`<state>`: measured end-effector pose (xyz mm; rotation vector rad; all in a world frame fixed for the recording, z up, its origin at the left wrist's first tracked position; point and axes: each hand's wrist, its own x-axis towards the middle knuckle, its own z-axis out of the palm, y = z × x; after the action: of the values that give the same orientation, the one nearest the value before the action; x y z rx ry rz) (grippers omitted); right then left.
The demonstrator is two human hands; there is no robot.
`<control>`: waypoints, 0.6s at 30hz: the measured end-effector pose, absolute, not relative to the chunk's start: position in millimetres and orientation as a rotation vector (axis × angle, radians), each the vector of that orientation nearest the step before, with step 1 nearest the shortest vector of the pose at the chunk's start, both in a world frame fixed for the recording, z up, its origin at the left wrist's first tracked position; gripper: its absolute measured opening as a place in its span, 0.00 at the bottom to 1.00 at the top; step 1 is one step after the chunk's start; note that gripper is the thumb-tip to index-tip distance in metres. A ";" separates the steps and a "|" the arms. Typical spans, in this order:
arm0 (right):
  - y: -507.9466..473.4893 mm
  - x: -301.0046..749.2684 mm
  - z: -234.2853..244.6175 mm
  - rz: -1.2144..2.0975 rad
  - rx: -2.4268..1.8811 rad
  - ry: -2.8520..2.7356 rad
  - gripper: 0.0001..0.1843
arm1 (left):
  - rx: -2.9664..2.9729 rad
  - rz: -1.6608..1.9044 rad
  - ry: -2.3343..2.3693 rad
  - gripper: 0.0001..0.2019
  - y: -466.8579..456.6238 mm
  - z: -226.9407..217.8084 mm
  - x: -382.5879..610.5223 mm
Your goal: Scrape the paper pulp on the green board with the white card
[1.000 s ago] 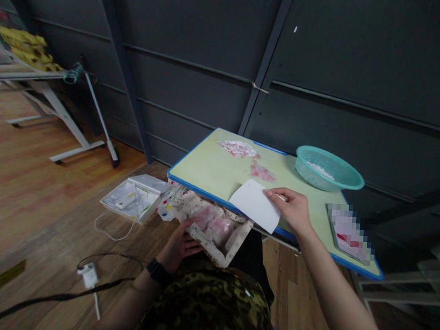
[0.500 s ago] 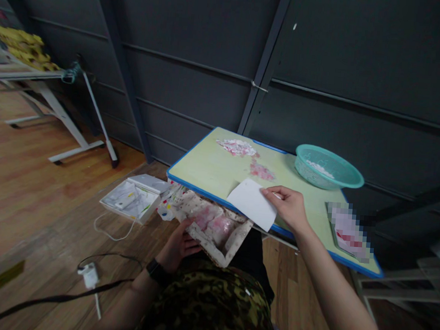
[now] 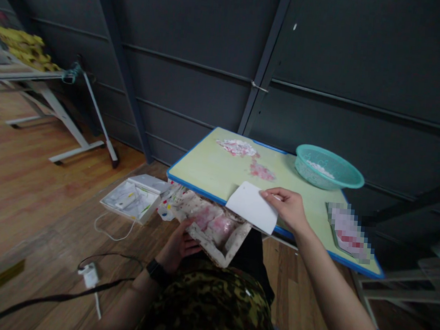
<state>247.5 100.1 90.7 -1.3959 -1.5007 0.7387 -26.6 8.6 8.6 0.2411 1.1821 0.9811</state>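
My left hand (image 3: 184, 240) is closed on the near left side of a stained, whitish open box (image 3: 214, 245), with pink stuff inside it. The box sits under the front edge of a pale yellow table (image 3: 200, 168) with a blue rim. My right hand (image 3: 287, 205) pinches a white flat card (image 3: 252, 207) by its upper right side, and the card lies across the table's front edge, over the box's far right part. Farther back on the table are a pile of white and pink bits (image 3: 237, 147) and a patch of pink bits (image 3: 262, 171).
A turquoise plastic basket (image 3: 327, 167) holding white bits stands at the table's back right, with a blurred-out flat device (image 3: 349, 234) near the right edge. On the floor at left are an open white box (image 3: 130, 201), a white plug (image 3: 90, 275) and cables. A dark wall rises behind.
The white card in my right hand has tipped slightly lower and flatter over the table edge. My left hand and the box have hardly moved.
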 end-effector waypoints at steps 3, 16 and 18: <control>105.2 261.2 91.9 0.665 -1.347 -1.446 0.21 | 0.240 0.974 1.187 0.18 8.8 5.9 -27.6; 75.3 332.1 99.3 -0.501 -1.704 -1.528 0.27 | 0.236 0.993 1.213 0.20 8.6 5.9 -28.9; 75.4 331.2 90.5 -0.506 -1.708 -1.564 0.27 | 0.243 0.988 1.209 0.21 8.9 1.2 -29.3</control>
<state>331.2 75.4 90.5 -1.7084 -1.5637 -0.5063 -29.3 8.9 1.2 0.2427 1.2087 0.9876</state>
